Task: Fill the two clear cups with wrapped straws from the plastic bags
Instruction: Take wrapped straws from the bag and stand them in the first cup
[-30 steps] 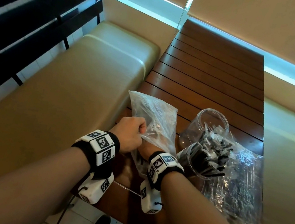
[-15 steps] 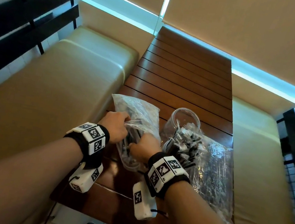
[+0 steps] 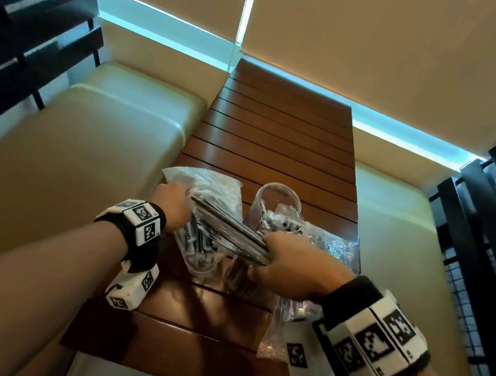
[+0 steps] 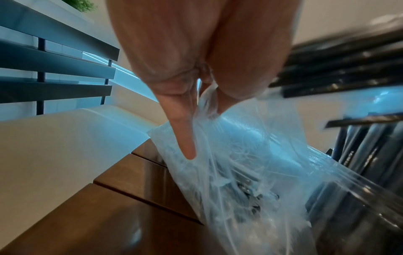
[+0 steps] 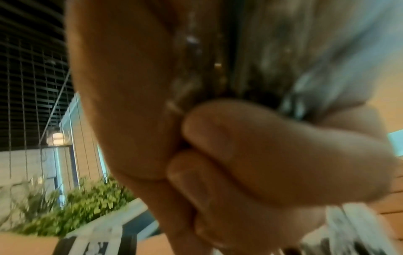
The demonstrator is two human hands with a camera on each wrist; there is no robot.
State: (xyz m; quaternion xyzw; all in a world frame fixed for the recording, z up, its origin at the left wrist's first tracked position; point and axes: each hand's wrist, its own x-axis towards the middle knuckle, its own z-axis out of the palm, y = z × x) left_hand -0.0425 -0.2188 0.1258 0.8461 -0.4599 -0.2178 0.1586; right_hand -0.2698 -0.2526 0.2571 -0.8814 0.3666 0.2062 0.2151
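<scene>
Right now the person's right hand [image 3: 291,263] has its grip clamped around a bundle of wrapped straws [image 3: 229,229], fingers curled tight about one end, so the bundle slants up and to the left above the wooden slatted table [image 3: 282,134]. Its far end reaches toward the left hand [image 3: 172,204]. That hand's grip pinches the upper edge of a clear plastic bag [image 3: 207,187], the film gathered between thumb and fingers, one finger [image 4: 185,138] lying straight along the plastic. More dark straws lie inside this bag, which rests on the table's left part. Just right of it stands a clear cup [image 3: 274,199] holding a few straws; I cannot make out the second cup for certain. A second plastic bag [image 3: 328,248] of straws sprawls beside the cup and runs under the right wrist. Cream cushioned benches [image 3: 89,140] flank the table on both sides.
</scene>
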